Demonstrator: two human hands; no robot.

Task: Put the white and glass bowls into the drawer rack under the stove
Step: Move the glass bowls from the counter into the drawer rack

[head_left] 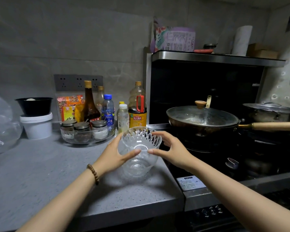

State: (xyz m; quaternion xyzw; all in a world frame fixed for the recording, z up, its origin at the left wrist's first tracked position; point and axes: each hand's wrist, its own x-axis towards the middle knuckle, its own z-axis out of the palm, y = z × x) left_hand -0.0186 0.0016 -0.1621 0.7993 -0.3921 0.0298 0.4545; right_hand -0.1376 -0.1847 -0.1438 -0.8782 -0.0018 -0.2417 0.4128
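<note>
head view shows the glass bowls standing at the right end of the grey desk, just beside the stove, and they look like a nested stack, one cut-glass bowl sitting in another. the left hand cups the stack's left wall and the right hand its right wall, thumbs nearly meeting across the near rim. each grip is curved wide around the glass; the left looks to be touching it, while whether the right palm presses on i cannot tell. the stack sits dead centre between the two hands, mouth up, so neither is nearer. no white bowl is clearly seen, and the drawer rack under the stove is out of frame, below and to the right. my guess is the next move carries the stack down and rightward, kept level.
</note>
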